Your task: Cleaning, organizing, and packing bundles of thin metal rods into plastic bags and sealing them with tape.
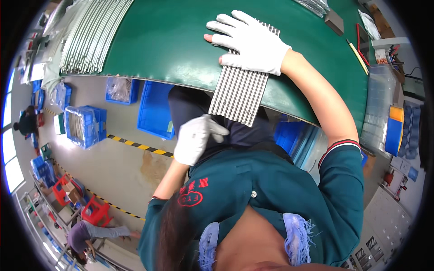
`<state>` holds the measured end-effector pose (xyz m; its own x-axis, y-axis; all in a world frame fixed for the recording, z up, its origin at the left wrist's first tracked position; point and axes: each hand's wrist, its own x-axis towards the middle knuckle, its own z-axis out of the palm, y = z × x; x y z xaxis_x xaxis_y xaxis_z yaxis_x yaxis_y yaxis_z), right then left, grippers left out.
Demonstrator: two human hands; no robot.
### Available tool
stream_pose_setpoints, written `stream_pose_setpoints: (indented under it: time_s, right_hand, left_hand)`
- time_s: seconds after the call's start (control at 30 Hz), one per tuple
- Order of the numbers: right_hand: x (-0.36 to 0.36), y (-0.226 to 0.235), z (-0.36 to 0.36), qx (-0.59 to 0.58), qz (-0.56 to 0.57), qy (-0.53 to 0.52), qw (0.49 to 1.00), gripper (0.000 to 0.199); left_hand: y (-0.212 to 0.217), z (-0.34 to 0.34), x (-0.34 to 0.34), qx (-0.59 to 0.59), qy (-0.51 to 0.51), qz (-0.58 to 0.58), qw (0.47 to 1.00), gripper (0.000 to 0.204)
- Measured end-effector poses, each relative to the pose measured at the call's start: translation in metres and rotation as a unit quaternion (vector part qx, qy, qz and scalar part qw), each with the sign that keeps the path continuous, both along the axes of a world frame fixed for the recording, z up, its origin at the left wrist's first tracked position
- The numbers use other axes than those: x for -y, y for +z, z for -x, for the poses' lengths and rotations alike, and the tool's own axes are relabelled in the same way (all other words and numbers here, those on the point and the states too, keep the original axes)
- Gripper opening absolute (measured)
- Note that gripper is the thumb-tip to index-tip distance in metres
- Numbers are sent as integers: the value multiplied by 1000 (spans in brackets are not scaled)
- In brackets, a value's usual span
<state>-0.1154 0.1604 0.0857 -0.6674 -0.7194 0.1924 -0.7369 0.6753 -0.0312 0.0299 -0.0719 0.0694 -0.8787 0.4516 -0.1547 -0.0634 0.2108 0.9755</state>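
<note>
A row of slim grey metal rods [237,95] lies side by side on the green table top, its near ends jutting past the front edge above my lap. My right hand [255,43], in a white glove with some bare fingertips, rests flat across the rods, fingers stretched to the left. Below the rods' near ends, over my lap, is my left hand [195,139], also white-gloved. Its fingers are loosely bent and apart, and nothing shows in them; it does not appear to touch the rods.
Many similar rods [92,38] lie on the table [158,40] at the left. A grey block [334,22] and a yellowish stick [358,57] sit at the right. Blue crates [156,108] stand on the floor below the edge. Another person [81,237] is far off at the lower left.
</note>
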Motion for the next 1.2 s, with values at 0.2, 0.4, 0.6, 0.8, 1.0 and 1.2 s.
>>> stream_pose_setpoints:
  time_s: [0.2,0.4,0.6,0.8,1.0,1.2]
  right_hand:
    - [19,-8,12,-19,20,2,1000,57]
    - [-5,3,-3,1,6,9,1000,56]
    - [-30,7,-19,-3,-12,13,1000,55]
    - [-22,4,-13,-4,-3,7,1000,54]
    - [-7,0,-4,-12,8,10,1000,55]
    - [-4,-5,-1,-14,19,12,1000,55]
  left_hand:
    - [-30,-14,-22,-42,-19,27,999,44]
    - [-6,-3,-20,17,-23,-41,999,56]
    - [-9,-2,-21,90,150,-25,984,78]
    - [-13,-3,-24,68,126,-60,988,77]
    - [-10,-1,-25,81,156,-12,984,80]
    - [-8,1,-26,103,168,-15,980,79]
